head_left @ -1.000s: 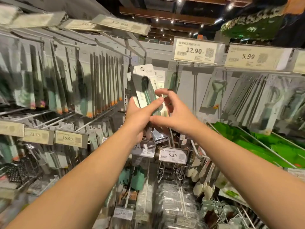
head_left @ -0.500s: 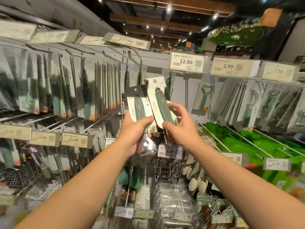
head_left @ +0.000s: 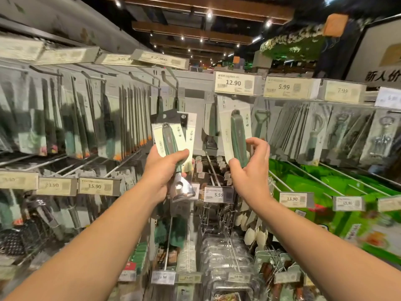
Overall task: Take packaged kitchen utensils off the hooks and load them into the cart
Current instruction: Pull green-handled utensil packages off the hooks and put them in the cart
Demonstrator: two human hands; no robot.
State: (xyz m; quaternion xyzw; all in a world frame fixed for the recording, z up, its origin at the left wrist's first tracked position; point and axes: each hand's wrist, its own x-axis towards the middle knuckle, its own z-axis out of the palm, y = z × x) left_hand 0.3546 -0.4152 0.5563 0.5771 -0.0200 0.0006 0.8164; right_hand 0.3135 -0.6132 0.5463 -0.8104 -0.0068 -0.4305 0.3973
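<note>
Green-handled peeler on cream card (head_left: pixel 171 142) sitting in left hand (head_left: pixel 163 170): fingers (head_left: pixel 180 154) curling across the handle from the front, thumb hidden behind the card, so gripping firmly. Second card edge showing just behind the first, toward the fingertip side; whether a separate package, cannot tell. Steel blade head (head_left: pixel 181 190) hanging out below the palm, past the heel of the hand. Right hand (head_left: pixel 249 168) pinching another green-handled utensil pack (head_left: pixel 237 137): thumb (head_left: pixel 235 165) pressing the lower handle from the near side, fingers (head_left: pixel 259 146) curling round the far edge, narrow grip, upper card standing tilted above the fingertips. Both packs held apart, not touching, in front of the display and off the hooks. Beyond the fingertips: 12.90 price tag (head_left: pixel 235 83) above the right-hand pack, 5.99 price tag (head_left: pixel 286 86) further right. Below the wrists: 5.59 price tag (head_left: pixel 219 194) between the two hands. Left of the left knuckles: rows of hanging carded utensils (head_left: pixel 91 124), blurred. Right of the right knuckles: green packages (head_left: pixel 329 187) on lower pegs. Cart not in frame.
</note>
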